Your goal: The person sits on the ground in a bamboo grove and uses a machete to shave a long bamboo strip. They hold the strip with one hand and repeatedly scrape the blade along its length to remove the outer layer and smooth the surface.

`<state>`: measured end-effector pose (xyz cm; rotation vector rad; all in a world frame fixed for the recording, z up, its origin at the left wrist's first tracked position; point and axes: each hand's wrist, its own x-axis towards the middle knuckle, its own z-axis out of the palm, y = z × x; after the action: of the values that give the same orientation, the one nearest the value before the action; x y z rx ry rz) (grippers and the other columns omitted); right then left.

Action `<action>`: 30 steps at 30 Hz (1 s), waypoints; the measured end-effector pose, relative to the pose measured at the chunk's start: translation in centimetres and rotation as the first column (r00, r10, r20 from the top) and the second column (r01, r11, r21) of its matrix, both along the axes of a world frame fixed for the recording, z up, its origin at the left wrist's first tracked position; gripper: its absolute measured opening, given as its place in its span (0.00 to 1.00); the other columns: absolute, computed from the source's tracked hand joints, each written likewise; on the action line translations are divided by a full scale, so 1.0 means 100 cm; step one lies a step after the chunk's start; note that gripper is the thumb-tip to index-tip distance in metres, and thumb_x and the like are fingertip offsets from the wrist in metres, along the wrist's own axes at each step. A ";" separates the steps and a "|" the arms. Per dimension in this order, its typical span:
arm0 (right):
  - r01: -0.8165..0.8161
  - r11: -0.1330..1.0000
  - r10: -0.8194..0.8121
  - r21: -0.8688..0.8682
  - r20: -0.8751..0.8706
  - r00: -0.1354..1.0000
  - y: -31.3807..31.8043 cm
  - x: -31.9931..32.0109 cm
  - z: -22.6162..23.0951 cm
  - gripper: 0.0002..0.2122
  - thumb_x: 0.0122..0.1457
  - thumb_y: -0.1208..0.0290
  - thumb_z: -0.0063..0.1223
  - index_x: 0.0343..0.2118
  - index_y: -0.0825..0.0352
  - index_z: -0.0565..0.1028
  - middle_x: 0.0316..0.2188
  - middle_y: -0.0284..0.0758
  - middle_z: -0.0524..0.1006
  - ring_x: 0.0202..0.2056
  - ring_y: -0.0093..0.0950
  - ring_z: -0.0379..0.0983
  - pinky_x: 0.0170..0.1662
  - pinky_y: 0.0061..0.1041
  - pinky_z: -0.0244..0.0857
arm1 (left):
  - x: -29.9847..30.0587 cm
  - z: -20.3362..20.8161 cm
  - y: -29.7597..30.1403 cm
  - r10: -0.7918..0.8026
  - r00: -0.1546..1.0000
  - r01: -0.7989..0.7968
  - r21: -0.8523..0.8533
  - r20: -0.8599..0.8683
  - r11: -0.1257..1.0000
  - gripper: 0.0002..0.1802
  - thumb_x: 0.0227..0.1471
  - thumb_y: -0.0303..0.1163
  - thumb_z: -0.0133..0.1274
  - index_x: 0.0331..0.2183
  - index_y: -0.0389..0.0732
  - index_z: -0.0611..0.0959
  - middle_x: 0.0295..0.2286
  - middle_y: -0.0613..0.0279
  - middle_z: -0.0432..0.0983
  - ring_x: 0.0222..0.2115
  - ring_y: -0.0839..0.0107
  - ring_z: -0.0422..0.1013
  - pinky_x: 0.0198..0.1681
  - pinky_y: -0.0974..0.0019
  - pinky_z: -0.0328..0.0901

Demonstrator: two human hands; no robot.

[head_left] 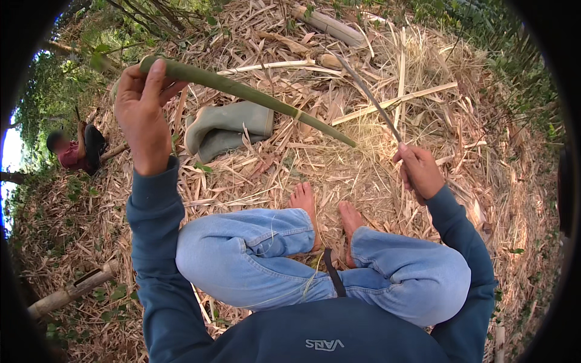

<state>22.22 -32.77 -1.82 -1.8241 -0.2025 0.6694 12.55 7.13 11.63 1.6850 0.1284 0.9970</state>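
My left hand point(145, 112) is raised at the upper left, its thumb and fingers closed on the thick end of a green bamboo stalk point(242, 91). From there the stalk slants down to the right, its thin end near a patch of pale shavings point(369, 145). A pale ring marks a joint along it. On the right, my right hand point(419, 172) grips a long, narrow knife point(372, 100). The blade points up and to the left, apart from the stalk. Its handle is mostly hidden in my fingers.
Grey-green rubber boots point(233, 124) lie beyond my bare feet point(304, 202). Split bamboo strips point(399, 103) and dry leaves cover the ground. A cut bamboo piece point(330, 25) lies at the top, another point(72, 293) at lower left. A person point(78, 148) sits at the far left.
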 end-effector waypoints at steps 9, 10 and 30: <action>-0.203 0.957 0.223 0.206 -0.076 0.972 0.081 -0.025 -0.046 0.23 0.66 0.50 0.35 0.28 0.67 0.71 0.10 0.26 0.62 0.10 0.16 0.58 0.15 0.15 0.54 | -0.033 0.004 -0.003 -0.047 0.997 0.040 0.099 0.067 0.994 0.06 0.58 0.25 0.47 0.38 0.34 0.73 0.33 0.55 0.75 0.34 0.67 0.76 0.35 0.62 0.77; -0.228 0.950 0.243 0.212 -0.044 0.969 0.083 -0.025 -0.046 0.23 0.66 0.51 0.35 0.28 0.67 0.71 0.10 0.26 0.63 0.11 0.15 0.59 0.16 0.15 0.54 | -0.035 0.000 -0.003 -0.051 0.997 0.045 0.107 0.058 0.993 0.06 0.58 0.25 0.47 0.38 0.34 0.73 0.33 0.55 0.75 0.34 0.66 0.76 0.35 0.61 0.77; -0.301 0.953 0.301 -0.011 0.072 0.951 0.062 -0.029 -0.093 0.30 0.62 0.46 0.38 0.25 0.75 0.75 0.10 0.42 0.65 0.15 0.30 0.63 0.22 0.34 0.57 | -0.062 0.004 -0.010 -0.155 0.987 0.138 0.262 0.042 0.955 0.10 0.59 0.28 0.44 0.43 0.35 0.70 0.36 0.49 0.73 0.36 0.57 0.76 0.37 0.56 0.77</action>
<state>19.33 -26.56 -11.08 -1.8359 -0.5387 0.8143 6.36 6.17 12.06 1.8677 -0.1736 0.9848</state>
